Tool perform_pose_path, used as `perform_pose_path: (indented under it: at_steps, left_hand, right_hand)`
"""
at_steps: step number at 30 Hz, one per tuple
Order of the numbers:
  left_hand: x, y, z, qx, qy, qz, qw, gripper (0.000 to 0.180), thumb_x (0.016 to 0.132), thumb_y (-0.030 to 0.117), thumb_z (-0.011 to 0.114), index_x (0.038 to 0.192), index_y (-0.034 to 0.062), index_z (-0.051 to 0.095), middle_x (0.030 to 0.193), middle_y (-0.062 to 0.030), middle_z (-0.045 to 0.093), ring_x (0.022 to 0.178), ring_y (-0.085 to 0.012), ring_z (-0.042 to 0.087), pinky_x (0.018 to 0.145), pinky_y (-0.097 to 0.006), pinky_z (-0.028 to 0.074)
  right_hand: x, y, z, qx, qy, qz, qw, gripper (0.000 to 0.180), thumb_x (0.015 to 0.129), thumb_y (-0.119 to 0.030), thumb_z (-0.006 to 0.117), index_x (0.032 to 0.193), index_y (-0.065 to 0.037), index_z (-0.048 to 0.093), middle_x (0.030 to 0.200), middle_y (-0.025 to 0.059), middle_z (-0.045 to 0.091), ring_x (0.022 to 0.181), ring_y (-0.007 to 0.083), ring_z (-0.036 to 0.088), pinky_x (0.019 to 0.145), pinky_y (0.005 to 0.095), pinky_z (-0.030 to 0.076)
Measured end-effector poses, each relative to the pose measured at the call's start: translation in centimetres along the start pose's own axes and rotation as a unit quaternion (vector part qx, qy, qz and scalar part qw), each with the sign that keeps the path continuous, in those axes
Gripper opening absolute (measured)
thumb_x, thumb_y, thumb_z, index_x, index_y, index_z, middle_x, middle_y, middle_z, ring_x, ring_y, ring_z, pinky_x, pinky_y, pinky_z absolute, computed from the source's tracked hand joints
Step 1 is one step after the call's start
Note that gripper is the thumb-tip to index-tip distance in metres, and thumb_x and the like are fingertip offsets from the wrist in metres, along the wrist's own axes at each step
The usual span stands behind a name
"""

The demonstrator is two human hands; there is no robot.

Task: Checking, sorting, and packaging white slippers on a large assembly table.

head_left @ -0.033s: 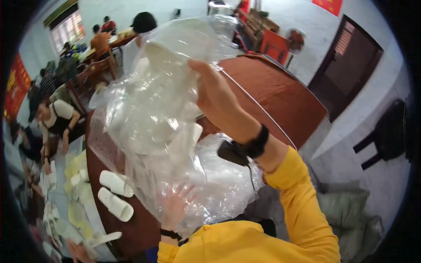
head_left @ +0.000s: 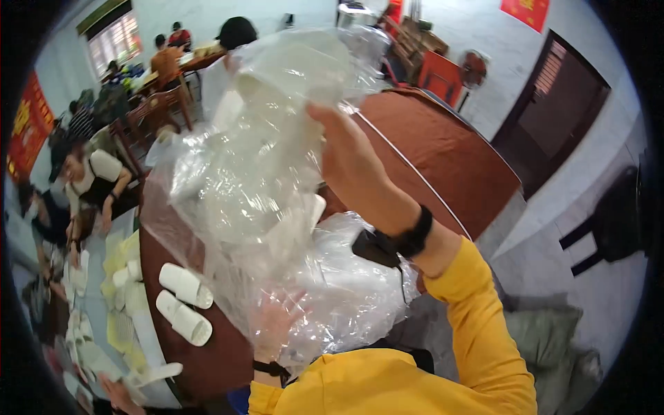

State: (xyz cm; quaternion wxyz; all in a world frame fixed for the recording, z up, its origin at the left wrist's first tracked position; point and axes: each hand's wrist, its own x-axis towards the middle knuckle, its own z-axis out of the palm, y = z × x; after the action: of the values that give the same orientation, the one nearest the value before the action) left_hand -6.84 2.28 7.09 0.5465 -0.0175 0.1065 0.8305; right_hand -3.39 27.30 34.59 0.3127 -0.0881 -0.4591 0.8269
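Note:
A large clear plastic bag (head_left: 242,180) fills the middle of the view, crumpled and shiny, hanging over the brown table (head_left: 225,346). My right hand (head_left: 349,155) is raised at the bag's upper right side, closed on its film; some fingers are hidden. Lower down, my left hand (head_left: 277,315) lies with fingers spread under or behind the clear film. White material shows through the bag, and a pale rounded edge (head_left: 315,211) sticks out beside it; its kind is unclear. Left of the bag rest two white slippers (head_left: 185,285), side by side.
A grey table (head_left: 158,360) with more white slippers and yellow sheets stands at the left, where other people work. A black stool (head_left: 612,221) is at the right, above grey sacks (head_left: 543,339). A fan (head_left: 474,69) and a door (head_left: 550,107) are farther back.
The view has shifted slightly, moving the room a little to the right in the picture. Both hands keep their places on the bag.

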Motion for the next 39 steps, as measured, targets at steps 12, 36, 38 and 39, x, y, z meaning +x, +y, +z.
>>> perform_pose_path:
  at_steps: [12,36,38,39]
  left_hand:
    - [-11.8,6.7,-8.3,0.092,0.203,0.209,0.952,0.079,0.092,0.065,0.044,0.155,0.0227,0.022,0.153,-0.0175,0.032,0.138,-0.0391,0.031,0.105,-0.064,0.030]
    - [-8.4,-0.3,2.3,0.584,0.223,0.182,0.759,0.082,0.087,-0.008,0.053,0.156,0.0139,0.015,0.143,-0.0204,0.042,0.106,-0.0232,0.061,0.083,-0.034,0.054]
    - [-8.8,0.4,0.3,0.507,0.252,0.159,0.809,0.065,0.087,-0.011,0.046,0.149,0.0069,0.036,0.132,-0.0160,0.054,0.078,-0.0133,0.065,0.067,-0.026,0.054]
    - [-9.5,0.6,-0.4,0.483,0.289,0.211,0.799,0.062,0.088,-0.008,0.045,0.148,0.0074,0.039,0.124,-0.0142,0.060,0.077,-0.0117,0.063,0.066,-0.024,0.052]
  right_hand:
    - [-17.2,16.4,-14.9,-0.204,-0.155,0.474,0.842,0.062,0.094,-0.034,0.065,0.143,-0.004,0.043,0.140,0.0090,0.050,0.126,0.0183,0.049,0.104,0.0330,0.042]
    - [-11.5,23.4,-10.4,-0.573,-0.500,-0.094,0.643,0.069,0.086,-0.034,0.071,0.146,-0.020,0.041,0.154,0.0183,0.029,0.140,0.0420,0.031,0.112,0.0477,0.034]
    - [-10.3,23.0,-10.9,-0.490,-0.486,-0.041,0.723,0.049,0.088,-0.024,0.070,0.134,-0.014,0.056,0.148,0.0161,0.042,0.133,0.0366,0.044,0.108,0.0436,0.040]
    - [-9.4,22.5,-11.5,-0.510,-0.380,-0.040,0.771,0.043,0.089,-0.019,0.067,0.131,-0.011,0.057,0.144,0.0148,0.047,0.128,0.0336,0.049,0.104,0.0414,0.043]
